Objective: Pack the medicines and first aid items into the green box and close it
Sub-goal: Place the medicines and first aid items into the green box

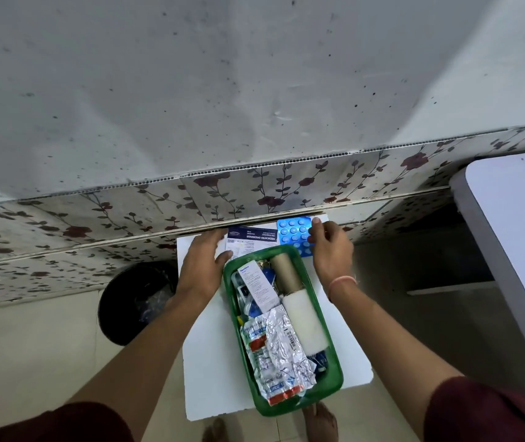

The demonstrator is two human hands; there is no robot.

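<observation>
Blue blister pack [294,234] sits pinched in our right hand [331,250]; our left hand [202,264] lies flat on the dressing packet [250,240]. Just below both hands, the green box [331,386] stands open and full on the white table [210,371].

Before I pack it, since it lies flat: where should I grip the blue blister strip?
Take the blue blister strip by its right edge, coming from the right, where the right hand already touches it. It is thin and flat, and the green box covers its near end.
</observation>
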